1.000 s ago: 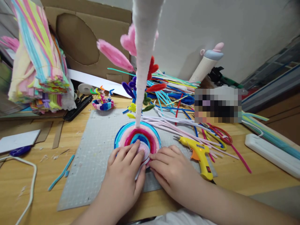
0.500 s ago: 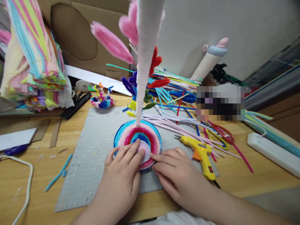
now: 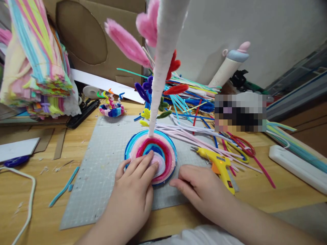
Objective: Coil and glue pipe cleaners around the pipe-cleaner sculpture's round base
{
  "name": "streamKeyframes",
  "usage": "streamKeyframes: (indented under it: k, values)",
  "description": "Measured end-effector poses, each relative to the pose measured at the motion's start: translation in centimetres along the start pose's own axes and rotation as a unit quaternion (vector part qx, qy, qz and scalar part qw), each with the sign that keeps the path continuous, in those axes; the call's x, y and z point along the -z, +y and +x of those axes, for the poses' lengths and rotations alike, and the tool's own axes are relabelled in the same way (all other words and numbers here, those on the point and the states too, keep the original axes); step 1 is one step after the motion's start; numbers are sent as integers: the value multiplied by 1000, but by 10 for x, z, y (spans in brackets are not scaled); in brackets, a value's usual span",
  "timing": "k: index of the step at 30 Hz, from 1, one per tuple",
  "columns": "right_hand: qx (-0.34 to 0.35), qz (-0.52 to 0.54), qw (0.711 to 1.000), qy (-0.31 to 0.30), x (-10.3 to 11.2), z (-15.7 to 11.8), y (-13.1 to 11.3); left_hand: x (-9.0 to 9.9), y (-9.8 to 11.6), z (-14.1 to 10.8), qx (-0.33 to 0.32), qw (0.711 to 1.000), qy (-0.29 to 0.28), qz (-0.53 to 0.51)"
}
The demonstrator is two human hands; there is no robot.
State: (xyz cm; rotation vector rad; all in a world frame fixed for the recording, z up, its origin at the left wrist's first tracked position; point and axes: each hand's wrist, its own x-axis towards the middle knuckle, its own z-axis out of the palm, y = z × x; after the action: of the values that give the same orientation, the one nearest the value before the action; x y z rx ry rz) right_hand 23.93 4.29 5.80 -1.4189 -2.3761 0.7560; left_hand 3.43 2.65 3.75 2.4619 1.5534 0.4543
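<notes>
A round base of coiled pipe cleaners (image 3: 170,154) in blue, pink and red rings lies on the grey cutting mat (image 3: 102,170). From its back edge rises a tall white wrapped stem (image 3: 163,61), leaning right. Fuzzy flowers and leaves stand around it, among them a pink leaf (image 3: 126,42) and a red flower (image 3: 173,64). My left hand (image 3: 135,183) rests flat on the base, fingers stretched over the pale oval coil (image 3: 160,165) at its centre. Just right of the base, and apart from it, is my right hand (image 3: 199,185), fingers curled with nothing visible in them.
A yellow glue gun (image 3: 219,163) lies beside my right hand. Loose pipe cleaners (image 3: 184,131) spread behind it. Further back stand a small colourful ring (image 3: 112,110) and a white bottle (image 3: 227,66). Bundled pipe cleaners (image 3: 51,81) fill the left; a white power strip (image 3: 293,166) lies right.
My right hand has drawn away from the base to the right, and its fingers have curled in. My left hand stays on the base. The view has shifted slightly.
</notes>
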Motion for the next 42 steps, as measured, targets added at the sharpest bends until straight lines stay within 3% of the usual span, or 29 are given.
streamKeyframes:
  k: [6, 10, 14, 17, 19, 22, 26, 36, 42]
  values:
    - [-7, -50, 999, 1, -21, -1, -4, 0, 0, -1, 2, 1000, 10, -15]
    - [-20, -5, 1000, 15, -30, -1, -9, -1, 0, 0, 8, 1000, 8, -18]
    - [76, 84, 991, -77, -28, -2, -15, -1, 1, 1, 13, 1000, 15, -23]
    - [119, 54, 983, -128, -24, -3, -16, -1, 1, 1, 19, 999, 19, -32]
    - [91, 24, 991, -92, -22, -2, -14, 0, 1, 0, 15, 999, 18, -31]
    - [-6, -11, 1000, -18, -20, 2, -10, 0, 1, 0, 6, 1000, 12, -19]
    - [-119, -84, 989, -6, -19, 7, -6, -1, 0, -1, 6, 1000, 7, -11]
    - [-125, -235, 964, -7, -19, 17, -6, -2, -2, -1, -11, 1000, 11, 14]
    - [-230, -321, 915, 81, 15, 19, 16, -2, -1, -1, 6, 1000, 10, -7]
